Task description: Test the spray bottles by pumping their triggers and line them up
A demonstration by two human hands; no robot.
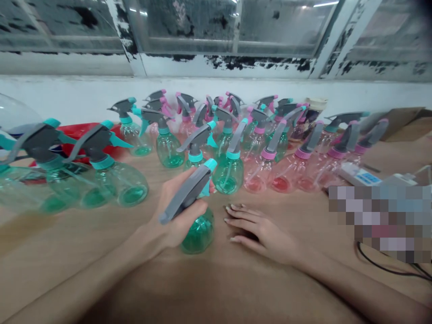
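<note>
My left hand (180, 207) is wrapped round the neck of a green spray bottle (198, 231) with a grey and turquoise trigger head. The bottle is close to the table, but I cannot tell whether its base touches. My right hand (258, 227) lies on the tabletop to the right of it, fingers stretched out and holding nothing. Just beyond my hands stands another green spray bottle (229, 173) with a turquoise collar. Beside it is a pink spray bottle (258, 173) with a pink collar. Part of the held bottle's neck is hidden by my fingers.
Several green spray bottles (131, 184) stand at the left in front of a red bag (81, 135). More pink bottles (285, 173) fill the back and right. A brown cardboard piece (407, 123), a white device (361, 174) and a black cable (381, 267) lie at the right.
</note>
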